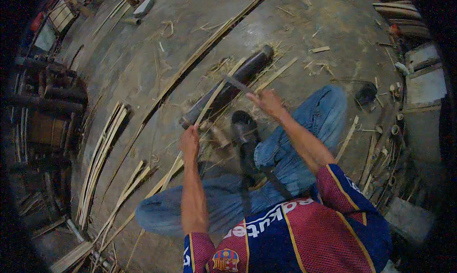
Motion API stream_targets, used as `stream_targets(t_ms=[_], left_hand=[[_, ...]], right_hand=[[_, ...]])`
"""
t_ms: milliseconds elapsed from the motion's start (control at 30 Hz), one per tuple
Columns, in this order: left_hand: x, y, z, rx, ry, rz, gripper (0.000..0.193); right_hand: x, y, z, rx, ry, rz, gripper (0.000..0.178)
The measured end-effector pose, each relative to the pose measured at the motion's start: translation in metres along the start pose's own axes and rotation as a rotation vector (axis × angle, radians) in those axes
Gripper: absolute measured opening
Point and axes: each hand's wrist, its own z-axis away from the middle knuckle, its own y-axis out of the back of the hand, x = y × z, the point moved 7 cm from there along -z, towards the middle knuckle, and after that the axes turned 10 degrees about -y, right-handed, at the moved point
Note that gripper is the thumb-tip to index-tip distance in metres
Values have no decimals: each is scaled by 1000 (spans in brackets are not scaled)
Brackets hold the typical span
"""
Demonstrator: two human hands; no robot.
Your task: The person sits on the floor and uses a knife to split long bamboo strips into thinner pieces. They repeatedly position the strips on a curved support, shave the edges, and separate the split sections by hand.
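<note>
Two grips: the left grip (189,138) is clamped on a pale strip (209,104), fingers curled round it; the right grip (267,105) is closed round a knife (240,85), the handle mostly hidden in the fist
Pale strip: slants up and away from the left grip, its farther part lying over a dark log (252,67)
Knife: blade reaching leftward from the right grip and crossing the pale strip above the log; whether the edge touches, the view does not settle
Dark log: set aslant on the floor (266,30), its near end just beyond the left grip; being round, it could roll if pressure fell off its centre line
Blade hazard: a slip toward the person, caused by a knot or sudden loss of resistance, could bring the edge to the left grip or to the dark shoe (244,123) just beside the log
Strip hazard: uneven pressure or too steep a blade angle could make the edge dig in and split the pale strip; a loose left grip could let it twist
Floor litter: shavings (220,67) near the log and a loose strip (280,74) beside it could shift underfoot if stepped on
</note>
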Motion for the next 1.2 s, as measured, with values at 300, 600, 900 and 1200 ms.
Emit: stream_targets(t_ms=[300,600,900,1200], left_hand=[[13,4,1,83,-28,-107,42],[10,-1,3,-42,30,-33,42],[-4,-3,18,4,-8,1,43],[-30,-9,15,-183,93,102,46]], right_hand=[[26,-17,-25,224,20,-10,62],[31,-14,-32,202,-34,-180,60],[24,-8,-24,239,51,-66,60],[60,10,-37,322,-277,-256,61]])
